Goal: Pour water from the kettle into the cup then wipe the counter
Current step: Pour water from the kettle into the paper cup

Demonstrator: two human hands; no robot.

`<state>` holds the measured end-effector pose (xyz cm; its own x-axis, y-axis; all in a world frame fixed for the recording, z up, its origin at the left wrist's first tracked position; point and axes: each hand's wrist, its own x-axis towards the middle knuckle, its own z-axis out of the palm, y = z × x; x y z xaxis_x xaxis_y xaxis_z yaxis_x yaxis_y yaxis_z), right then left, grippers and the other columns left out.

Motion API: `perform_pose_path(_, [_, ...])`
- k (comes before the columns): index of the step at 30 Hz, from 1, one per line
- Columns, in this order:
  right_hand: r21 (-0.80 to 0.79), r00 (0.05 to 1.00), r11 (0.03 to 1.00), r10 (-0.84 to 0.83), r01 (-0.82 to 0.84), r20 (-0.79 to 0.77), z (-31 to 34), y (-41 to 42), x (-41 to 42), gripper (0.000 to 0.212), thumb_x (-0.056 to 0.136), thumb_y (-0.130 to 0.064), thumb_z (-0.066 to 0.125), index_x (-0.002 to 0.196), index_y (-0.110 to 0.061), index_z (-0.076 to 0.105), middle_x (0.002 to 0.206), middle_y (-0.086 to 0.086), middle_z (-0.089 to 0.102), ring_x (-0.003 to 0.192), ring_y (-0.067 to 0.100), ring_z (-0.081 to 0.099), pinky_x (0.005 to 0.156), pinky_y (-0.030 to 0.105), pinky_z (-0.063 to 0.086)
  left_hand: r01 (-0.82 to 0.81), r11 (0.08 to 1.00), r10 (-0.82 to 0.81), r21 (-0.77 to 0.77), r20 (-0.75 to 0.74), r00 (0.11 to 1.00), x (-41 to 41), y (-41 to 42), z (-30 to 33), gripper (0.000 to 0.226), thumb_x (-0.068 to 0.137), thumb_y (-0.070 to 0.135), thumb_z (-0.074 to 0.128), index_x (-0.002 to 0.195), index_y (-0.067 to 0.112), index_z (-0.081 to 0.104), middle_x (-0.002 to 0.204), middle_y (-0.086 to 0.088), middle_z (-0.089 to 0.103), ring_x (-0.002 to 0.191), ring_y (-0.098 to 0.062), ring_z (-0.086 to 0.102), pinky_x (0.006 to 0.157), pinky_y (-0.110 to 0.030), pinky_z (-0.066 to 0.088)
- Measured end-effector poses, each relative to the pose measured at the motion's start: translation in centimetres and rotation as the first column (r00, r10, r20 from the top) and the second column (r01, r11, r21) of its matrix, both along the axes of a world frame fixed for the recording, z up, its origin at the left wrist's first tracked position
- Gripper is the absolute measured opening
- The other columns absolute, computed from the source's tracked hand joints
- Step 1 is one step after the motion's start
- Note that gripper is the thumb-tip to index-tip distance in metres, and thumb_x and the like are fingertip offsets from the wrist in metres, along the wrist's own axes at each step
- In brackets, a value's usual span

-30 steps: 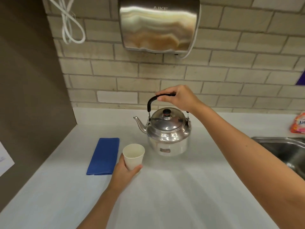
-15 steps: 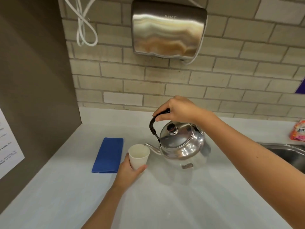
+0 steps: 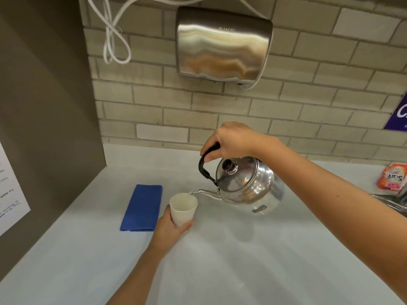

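A shiny steel kettle with a black handle hangs tilted to the left above the white counter. My right hand grips its handle from above. Its spout reaches over the rim of a white paper cup, and a thin stream of water runs from the spout into the cup. My left hand holds the cup from the near side as it stands on the counter. A folded blue cloth lies flat just left of the cup.
A steel hand dryer hangs on the brick wall above. A brown side panel closes the left. At the right edge lie an orange sachet and the rim of a sink.
The kettle was lifted off the counter and tipped further left, bringing its spout over the cup; water now flows. My left hand stays on the cup.
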<state>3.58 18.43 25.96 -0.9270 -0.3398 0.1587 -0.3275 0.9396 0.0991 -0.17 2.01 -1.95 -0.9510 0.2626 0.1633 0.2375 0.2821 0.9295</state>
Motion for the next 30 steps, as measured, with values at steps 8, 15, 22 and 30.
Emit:
perform_pose_path(8, [0.027, 0.999, 0.999, 0.021, -0.022, 0.026, 0.45, -0.53, 0.01, 0.02, 0.076, -0.047, 0.067, 0.095, -0.04, 0.069, 0.067, -0.026, 0.054, 0.059, -0.008, 0.047, 0.05, 0.02, 0.03, -0.002, 1.0, 0.002, -0.011, 0.013, 1.0, 0.15, 0.07, 0.25, 0.079, 0.067, 0.033, 0.079, 0.132, 0.019, 0.036, 0.118, 0.003, 0.051, 0.103, -0.013, 0.047, 0.086, -0.027, 0.043])
perform_pose_path(15, [0.035, 0.998, 0.999, 0.026, -0.029, 0.06, 0.23, -0.79, 0.05, 0.021, 0.076, -0.046, 0.067, 0.096, -0.038, 0.069, 0.066, -0.026, 0.057, 0.059, -0.006, 0.048, 0.05, 0.02, 0.031, -0.021, 0.999, 0.022, -0.026, 0.027, 0.999, 0.07, 0.07, 0.11, 0.082, 0.065, 0.034, 0.08, 0.131, 0.018, 0.036, 0.114, 0.005, 0.049, 0.1, -0.013, 0.047, 0.082, -0.026, 0.043])
perform_pose_path(22, [0.058, 0.997, 0.998, 0.019, -0.023, 0.074, 0.17, -0.79, -0.01, 0.022, 0.076, -0.048, 0.067, 0.097, -0.039, 0.068, 0.06, -0.029, 0.049, 0.059, -0.005, 0.047, 0.05, 0.02, 0.029, -0.041, 0.999, 0.041, -0.003, 0.026, 0.999, -0.11, 0.14, -0.13, 0.081, 0.062, 0.036, 0.082, 0.129, 0.021, 0.038, 0.107, 0.008, 0.051, 0.096, -0.012, 0.05, 0.079, -0.024, 0.043])
perform_pose_path(30, [0.06, 0.996, 0.998, 0.016, -0.021, 0.091, 0.12, -0.92, 0.16, 0.022, 0.078, -0.048, 0.065, 0.098, -0.039, 0.068, 0.084, -0.014, 0.07, 0.071, 0.009, 0.055, 0.054, 0.022, 0.038, -0.046, 0.999, 0.046, 0.002, 0.013, 0.999, -0.11, 0.17, -0.24, 0.084, 0.061, 0.036, 0.082, 0.13, 0.021, 0.036, 0.109, 0.008, 0.049, 0.097, -0.013, 0.049, 0.079, -0.025, 0.043])
